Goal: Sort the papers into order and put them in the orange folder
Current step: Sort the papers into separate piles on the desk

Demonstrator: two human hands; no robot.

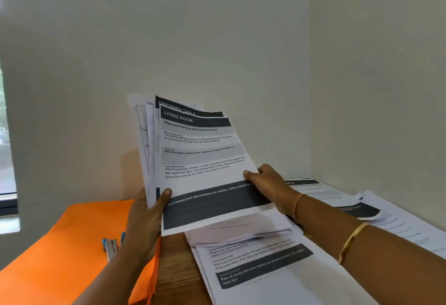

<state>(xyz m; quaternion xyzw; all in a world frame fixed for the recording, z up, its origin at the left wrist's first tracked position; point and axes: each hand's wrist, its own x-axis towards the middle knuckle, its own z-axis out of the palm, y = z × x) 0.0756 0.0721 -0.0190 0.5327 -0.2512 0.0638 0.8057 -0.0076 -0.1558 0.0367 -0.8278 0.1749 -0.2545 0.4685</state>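
I hold a fanned stack of printed papers (202,160) upright above the table; the front sheet is headed "LIVING ROOM", with a "DRESSING TABLE" sheet behind it. My left hand (144,218) grips the stack's lower left edge, thumb on the front. My right hand (268,184) pinches the front sheet's right edge. The orange folder (62,251) lies flat at the left on the table. More printed sheets (260,268) lie spread on the table under and to the right of the held stack.
A blue and silver stapler (111,246) rests on the orange folder beside my left wrist. A strip of wooden table (177,271) shows between folder and loose sheets. Walls stand close behind and to the right; a window is at the far left.
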